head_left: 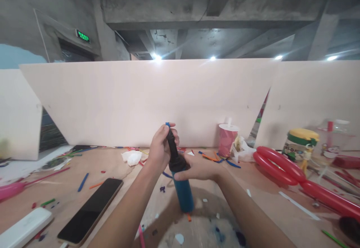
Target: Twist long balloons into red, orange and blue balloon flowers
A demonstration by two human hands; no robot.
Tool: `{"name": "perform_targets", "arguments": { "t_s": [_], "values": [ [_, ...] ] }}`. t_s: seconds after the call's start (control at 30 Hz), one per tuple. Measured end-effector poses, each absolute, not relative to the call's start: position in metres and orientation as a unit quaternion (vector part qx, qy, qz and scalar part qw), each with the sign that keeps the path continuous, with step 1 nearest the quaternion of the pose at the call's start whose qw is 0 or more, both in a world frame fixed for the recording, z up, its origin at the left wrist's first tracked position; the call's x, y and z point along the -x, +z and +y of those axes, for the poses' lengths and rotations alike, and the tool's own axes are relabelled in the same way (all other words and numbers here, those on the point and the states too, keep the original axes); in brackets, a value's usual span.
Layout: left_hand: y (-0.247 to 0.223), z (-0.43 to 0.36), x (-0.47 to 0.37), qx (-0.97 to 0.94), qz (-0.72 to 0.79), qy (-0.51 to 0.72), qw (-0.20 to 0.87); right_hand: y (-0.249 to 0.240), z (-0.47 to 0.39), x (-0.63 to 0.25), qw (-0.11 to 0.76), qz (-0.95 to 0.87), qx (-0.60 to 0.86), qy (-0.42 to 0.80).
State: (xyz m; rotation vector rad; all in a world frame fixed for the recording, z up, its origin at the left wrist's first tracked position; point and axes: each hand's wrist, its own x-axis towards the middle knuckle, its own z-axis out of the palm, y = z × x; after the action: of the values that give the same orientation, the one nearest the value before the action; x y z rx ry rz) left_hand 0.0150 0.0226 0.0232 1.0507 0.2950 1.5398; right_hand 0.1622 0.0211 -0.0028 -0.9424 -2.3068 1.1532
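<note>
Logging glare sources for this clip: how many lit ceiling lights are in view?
4, along the top edge of the white boards: first light left of centre, second light right of centre, third light farther right, fourth light rightmost. The boards may hide more.

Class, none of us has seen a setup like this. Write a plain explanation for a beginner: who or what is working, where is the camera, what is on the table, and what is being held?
There is no robot here: a person works with two bare hands. The single picture comes from a camera worn on the head, looking forward and down, so both arms reach in from the bottom.

The left hand grips the black top of what looks like a pump; the right hand is around its middle, near the blue body.

On the table lie a phone, a red balloon, a cup and many colourful scraps.
</note>
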Motion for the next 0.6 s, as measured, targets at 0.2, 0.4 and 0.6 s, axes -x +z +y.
{"name": "perform_targets", "arguments": {
  "t_s": [0.2, 0.4, 0.6],
  "values": [
    [0.0230, 0.0251, -0.0119, -0.448, 0.127, 0.642, 0.609, -0.0134, 0.0233, -0.1591, 0.192, -0.761, 0.334, 0.522],
    [0.0230, 0.0263, -0.0113, -0.481, 0.131, 0.640, 0.584, -0.0113, 0.0203, -0.1585, 0.189, -0.755, 0.348, 0.523],
    [0.0211, 0.0318, -0.0050, -0.566, 0.156, 0.633, 0.505, -0.0128, 0.0202, -0.1603, 0.182, -0.752, 0.354, 0.525]
  ]
}}
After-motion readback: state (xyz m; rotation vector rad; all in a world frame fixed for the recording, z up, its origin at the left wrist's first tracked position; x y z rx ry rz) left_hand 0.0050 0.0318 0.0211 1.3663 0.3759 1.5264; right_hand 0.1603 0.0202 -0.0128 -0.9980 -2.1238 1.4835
